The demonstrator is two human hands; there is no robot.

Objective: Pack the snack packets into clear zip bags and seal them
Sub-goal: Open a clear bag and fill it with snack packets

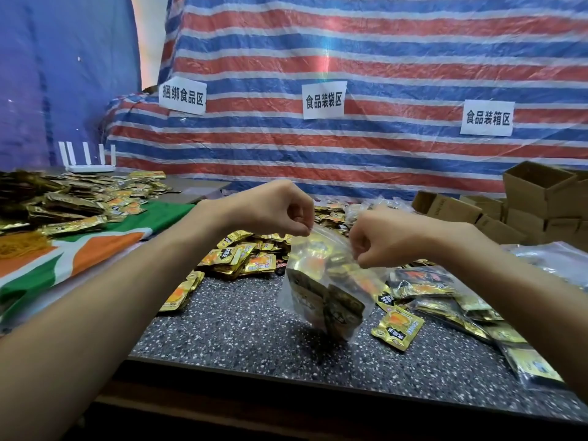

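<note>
Clear zip bag [321, 281] hung over speckled table [241, 326], mouth up, body dropping toward 6 o'clock from both grips. Left hand [273, 211] pinched top edge at bag's 11 o'clock corner. Right hand [378, 241] pinched same edge at 2 o'clock, slightly lower. Both hands' fingers curled tight on plastic. Zip strip ran between pinches, tilted down toward right. Gold snack packets [343, 310] sat low inside. Judged: sealing step, press along strip, both hands equally near. Strip closed or not: could not tell.
</note>
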